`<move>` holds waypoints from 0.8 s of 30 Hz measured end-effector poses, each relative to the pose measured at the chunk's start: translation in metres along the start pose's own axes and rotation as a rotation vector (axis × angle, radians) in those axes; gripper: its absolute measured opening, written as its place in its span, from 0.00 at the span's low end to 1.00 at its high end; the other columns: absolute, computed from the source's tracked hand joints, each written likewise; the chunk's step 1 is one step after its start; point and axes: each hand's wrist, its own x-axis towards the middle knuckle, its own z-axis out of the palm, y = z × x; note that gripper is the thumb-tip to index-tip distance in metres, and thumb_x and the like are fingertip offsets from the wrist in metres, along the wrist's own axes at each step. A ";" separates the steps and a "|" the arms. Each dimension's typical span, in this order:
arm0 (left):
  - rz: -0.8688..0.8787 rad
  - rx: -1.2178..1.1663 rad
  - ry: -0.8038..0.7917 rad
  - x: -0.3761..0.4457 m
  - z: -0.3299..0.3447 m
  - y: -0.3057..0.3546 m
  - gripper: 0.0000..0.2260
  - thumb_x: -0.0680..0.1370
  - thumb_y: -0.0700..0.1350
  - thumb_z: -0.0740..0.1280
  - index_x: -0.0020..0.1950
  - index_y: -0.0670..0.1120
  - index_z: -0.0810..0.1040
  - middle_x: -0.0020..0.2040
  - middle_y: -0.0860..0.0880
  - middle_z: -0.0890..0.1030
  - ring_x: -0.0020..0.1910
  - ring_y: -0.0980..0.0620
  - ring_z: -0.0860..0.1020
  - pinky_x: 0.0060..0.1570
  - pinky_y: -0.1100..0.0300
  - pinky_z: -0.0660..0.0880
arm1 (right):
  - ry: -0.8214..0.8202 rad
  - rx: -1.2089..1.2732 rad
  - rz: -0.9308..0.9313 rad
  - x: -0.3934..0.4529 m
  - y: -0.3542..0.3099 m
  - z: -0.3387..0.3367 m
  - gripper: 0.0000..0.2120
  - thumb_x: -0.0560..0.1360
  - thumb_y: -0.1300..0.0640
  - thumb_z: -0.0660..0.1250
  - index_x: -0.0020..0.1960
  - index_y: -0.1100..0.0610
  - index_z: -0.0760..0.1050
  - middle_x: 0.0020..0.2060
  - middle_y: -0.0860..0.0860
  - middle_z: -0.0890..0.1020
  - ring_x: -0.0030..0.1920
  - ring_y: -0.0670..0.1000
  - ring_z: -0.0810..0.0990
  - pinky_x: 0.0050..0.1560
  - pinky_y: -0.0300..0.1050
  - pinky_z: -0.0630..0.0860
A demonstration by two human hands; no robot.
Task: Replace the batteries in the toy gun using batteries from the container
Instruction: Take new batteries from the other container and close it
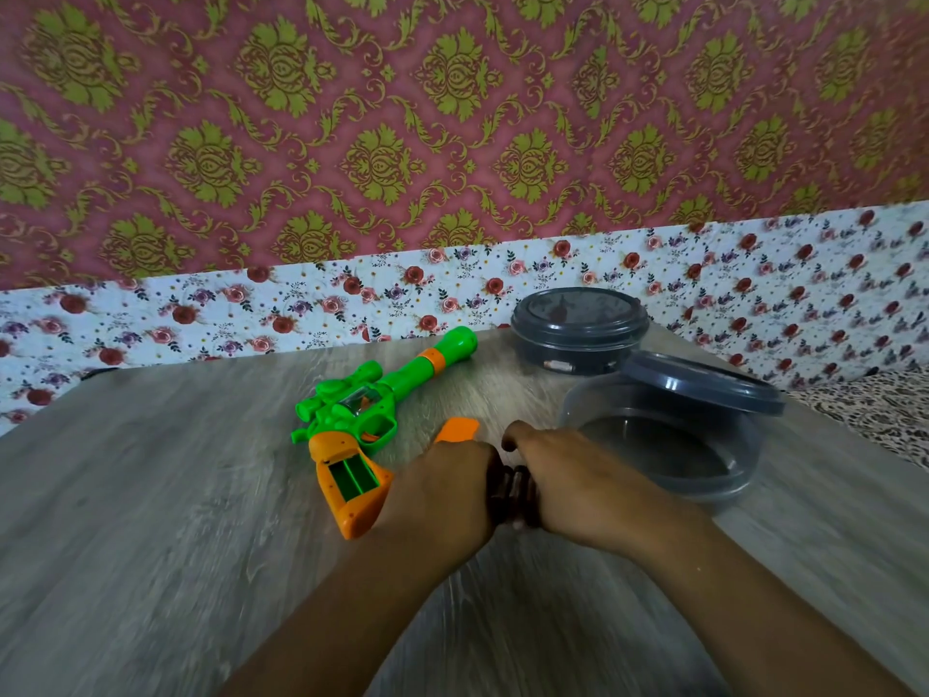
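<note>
The green and orange toy gun (362,420) lies on the table with its muzzle pointing to the far right. The battery bay (352,477) in its orange grip is open and holds no batteries. An orange battery cover (458,428) shows just above my left hand (442,490); whether that hand holds it is hidden. My right hand (578,480) is pressed knuckle to knuckle against the left, and both have their fingers curled under. What is inside the fingers cannot be seen. A closed grey-lidded container (578,327) stands at the back, with small items behind its clear wall.
A clear open container (668,445) sits right beside my right hand, its grey lid (704,387) leaning on the far rim. The wooden table (151,495) ends at a flower-patterned wall behind. A patterned cloth (879,415) lies past the right edge.
</note>
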 end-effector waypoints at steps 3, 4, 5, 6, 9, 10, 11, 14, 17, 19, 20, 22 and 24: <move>0.001 -0.007 0.012 0.000 -0.006 -0.001 0.16 0.73 0.56 0.69 0.58 0.50 0.77 0.55 0.49 0.78 0.53 0.48 0.77 0.43 0.60 0.69 | -0.001 0.083 -0.016 -0.003 0.001 -0.016 0.24 0.70 0.57 0.71 0.63 0.53 0.67 0.57 0.54 0.77 0.51 0.51 0.78 0.51 0.48 0.76; -0.002 -0.020 0.022 0.001 -0.008 -0.001 0.19 0.72 0.57 0.69 0.60 0.51 0.76 0.57 0.50 0.77 0.55 0.49 0.77 0.46 0.60 0.69 | 0.033 0.138 -0.032 -0.005 0.003 -0.024 0.23 0.70 0.56 0.71 0.62 0.52 0.69 0.57 0.51 0.77 0.48 0.47 0.77 0.49 0.43 0.76; 0.000 -0.037 0.035 0.002 -0.010 -0.002 0.21 0.73 0.57 0.69 0.63 0.52 0.74 0.59 0.50 0.77 0.56 0.49 0.77 0.49 0.61 0.70 | 0.079 0.194 -0.041 -0.007 0.006 -0.032 0.20 0.70 0.55 0.71 0.61 0.51 0.71 0.55 0.49 0.78 0.45 0.42 0.76 0.47 0.38 0.75; 0.009 -0.054 0.047 0.003 -0.010 -0.002 0.22 0.73 0.57 0.68 0.65 0.52 0.72 0.61 0.51 0.76 0.56 0.50 0.77 0.51 0.61 0.70 | 0.136 0.244 -0.037 -0.009 0.009 -0.039 0.18 0.70 0.53 0.71 0.58 0.50 0.73 0.53 0.46 0.79 0.43 0.38 0.75 0.46 0.35 0.73; 0.068 -0.111 0.060 0.006 -0.009 0.009 0.27 0.73 0.59 0.68 0.69 0.53 0.68 0.66 0.52 0.72 0.58 0.52 0.75 0.55 0.63 0.67 | 0.292 0.234 0.063 -0.014 0.035 -0.057 0.14 0.71 0.51 0.69 0.56 0.49 0.75 0.48 0.42 0.77 0.44 0.37 0.74 0.47 0.34 0.71; 0.088 -0.121 0.053 0.007 -0.008 0.014 0.30 0.72 0.60 0.68 0.71 0.53 0.65 0.68 0.52 0.70 0.61 0.53 0.73 0.57 0.63 0.66 | 0.328 0.164 0.121 -0.016 0.046 -0.060 0.16 0.71 0.50 0.69 0.58 0.50 0.74 0.50 0.44 0.77 0.48 0.42 0.75 0.49 0.38 0.72; 0.101 -0.126 0.034 0.009 -0.007 0.020 0.33 0.71 0.61 0.68 0.73 0.52 0.62 0.70 0.52 0.67 0.65 0.54 0.70 0.60 0.63 0.63 | 0.349 0.066 0.183 -0.017 0.058 -0.062 0.19 0.71 0.50 0.69 0.60 0.50 0.72 0.54 0.47 0.78 0.52 0.47 0.76 0.53 0.43 0.73; 0.110 -0.178 -0.047 0.018 -0.002 0.039 0.44 0.69 0.62 0.71 0.77 0.51 0.52 0.75 0.51 0.60 0.73 0.53 0.61 0.68 0.61 0.59 | 0.298 -0.177 0.351 -0.025 0.089 -0.064 0.26 0.71 0.48 0.69 0.65 0.53 0.68 0.60 0.54 0.76 0.60 0.54 0.72 0.61 0.50 0.70; 0.093 -0.266 -0.109 0.028 0.005 0.053 0.52 0.65 0.62 0.73 0.77 0.49 0.45 0.77 0.49 0.57 0.74 0.50 0.60 0.69 0.57 0.61 | 0.225 -0.245 0.438 -0.031 0.102 -0.060 0.27 0.71 0.49 0.69 0.67 0.54 0.66 0.58 0.54 0.77 0.58 0.54 0.75 0.59 0.49 0.72; 0.077 -0.320 -0.140 0.032 0.011 0.061 0.55 0.64 0.62 0.74 0.77 0.48 0.41 0.78 0.48 0.53 0.75 0.49 0.58 0.69 0.57 0.61 | 0.261 -0.269 0.436 -0.033 0.107 -0.058 0.24 0.73 0.52 0.68 0.67 0.53 0.67 0.57 0.54 0.79 0.55 0.53 0.77 0.56 0.48 0.74; 0.074 -0.354 -0.138 0.033 0.013 0.064 0.57 0.64 0.62 0.75 0.77 0.48 0.39 0.78 0.48 0.50 0.75 0.48 0.57 0.70 0.57 0.60 | 0.292 -0.267 0.425 -0.034 0.108 -0.058 0.23 0.73 0.53 0.67 0.67 0.52 0.68 0.56 0.54 0.80 0.55 0.53 0.78 0.56 0.48 0.75; 0.061 -0.421 -0.107 0.034 0.017 0.068 0.59 0.63 0.61 0.76 0.77 0.49 0.37 0.78 0.47 0.45 0.77 0.48 0.53 0.72 0.55 0.57 | 0.345 -0.259 0.398 -0.037 0.106 -0.059 0.22 0.73 0.55 0.67 0.67 0.50 0.69 0.56 0.55 0.80 0.54 0.54 0.78 0.55 0.48 0.75; 0.044 -0.469 -0.071 0.034 0.021 0.068 0.60 0.62 0.61 0.76 0.77 0.49 0.36 0.79 0.46 0.44 0.77 0.48 0.51 0.73 0.55 0.56 | 0.353 -0.263 0.361 -0.042 0.102 -0.061 0.22 0.73 0.54 0.67 0.66 0.50 0.70 0.55 0.55 0.81 0.54 0.55 0.78 0.54 0.48 0.75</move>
